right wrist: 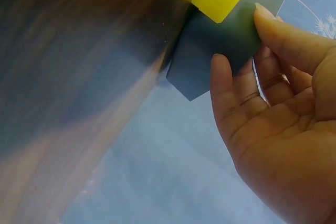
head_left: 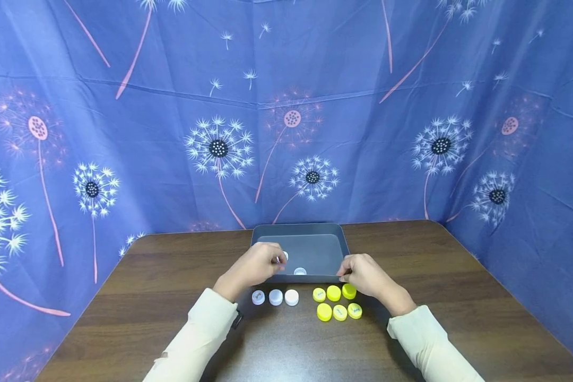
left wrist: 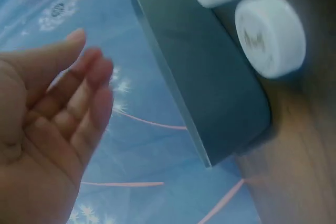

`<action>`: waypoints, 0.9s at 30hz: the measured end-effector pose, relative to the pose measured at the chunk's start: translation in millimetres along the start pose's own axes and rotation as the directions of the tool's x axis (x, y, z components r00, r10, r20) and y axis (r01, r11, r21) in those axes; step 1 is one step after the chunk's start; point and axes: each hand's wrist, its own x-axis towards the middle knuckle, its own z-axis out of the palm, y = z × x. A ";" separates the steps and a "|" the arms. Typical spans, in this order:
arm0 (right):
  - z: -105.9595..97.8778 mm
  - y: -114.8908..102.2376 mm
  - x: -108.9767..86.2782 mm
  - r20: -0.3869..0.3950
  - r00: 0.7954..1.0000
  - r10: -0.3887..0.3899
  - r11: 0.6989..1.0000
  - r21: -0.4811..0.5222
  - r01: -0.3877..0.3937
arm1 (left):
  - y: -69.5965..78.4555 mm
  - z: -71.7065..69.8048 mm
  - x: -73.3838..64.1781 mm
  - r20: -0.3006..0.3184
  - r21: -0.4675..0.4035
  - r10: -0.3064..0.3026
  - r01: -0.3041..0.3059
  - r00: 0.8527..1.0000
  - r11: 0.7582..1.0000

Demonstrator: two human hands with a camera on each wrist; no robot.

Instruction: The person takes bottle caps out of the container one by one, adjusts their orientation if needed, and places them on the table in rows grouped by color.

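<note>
My left hand hovers over the left front of a dark grey tray. In the left wrist view its fingers are bent towards the thumb, and nothing shows between them. A white bottle cap lies in the tray near the front wall; another white piece shows partly beside the left fingertips. My right hand grips the tray's front right corner with thumb and fingers. Three whitish caps stand in a row before the tray. Several yellow caps stand in two rows to their right.
The brown wooden table reaches back to a blue curtain with dandelion prints, which also hangs at both sides. The tray stands near the table's back edge. The caps lie between the two forearms.
</note>
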 end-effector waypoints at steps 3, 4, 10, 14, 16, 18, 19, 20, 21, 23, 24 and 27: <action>0.2 -0.1 -1.0 0.005 1.000 0.011 1.000 0.007 -0.011 | -9.3 2.5 9.3 -0.027 0.056 -0.100 0.101 0.995 0.993; 0.3 0.0 -1.3 0.009 1.000 0.012 1.000 0.011 -0.012 | -12.6 3.6 11.6 -0.028 0.072 -0.132 0.134 0.991 0.988; -0.4 -0.9 -1.4 0.016 1.000 0.025 1.000 0.015 -0.025 | -31.2 14.0 18.0 -0.021 0.108 -0.236 0.237 0.972 0.966; -1.2 -3.0 -0.7 0.015 0.999 0.038 0.999 0.016 -0.038 | -40.5 24.3 16.6 -0.002 0.139 -0.294 0.291 0.956 0.947; -1.4 -3.8 -0.6 0.016 0.999 0.042 0.999 0.019 -0.043 | -43.6 28.2 14.9 0.008 0.152 -0.309 0.304 0.951 0.940; -1.8 -3.9 -0.5 0.018 0.999 0.040 0.999 0.021 -0.041 | -45.1 30.7 13.5 0.020 0.155 -0.321 0.314 0.947 0.937; -2.0 -3.5 -0.4 0.019 0.999 0.039 0.999 0.020 -0.039 | -45.6 31.4 13.1 0.025 0.154 -0.320 0.312 0.947 0.937; -2.3 -3.2 -0.4 0.018 0.999 0.034 0.999 0.017 -0.034 | -46.2 32.0 12.8 0.030 0.153 -0.323 0.315 0.946 0.937; -2.3 -2.9 -0.3 0.018 0.999 0.032 0.999 0.015 -0.033 | -46.7 32.5 12.7 0.035 0.153 -0.324 0.316 0.945 0.936; -2.4 -2.2 -0.3 0.019 1.000 0.022 1.000 0.010 -0.022 | -47.5 33.1 12.5 0.052 0.153 -0.336 0.325 0.941 0.933; -2.4 -2.0 -0.3 0.018 1.000 0.017 1.000 0.009 -0.017 | -48.0 33.4 12.7 0.061 0.154 -0.340 0.328 0.938 0.932; -1.5 -1.1 -0.6 0.013 1.000 0.007 1.000 0.004 -0.008 | -48.9 34.1 12.9 0.082 0.163 -0.356 0.339 0.931 0.926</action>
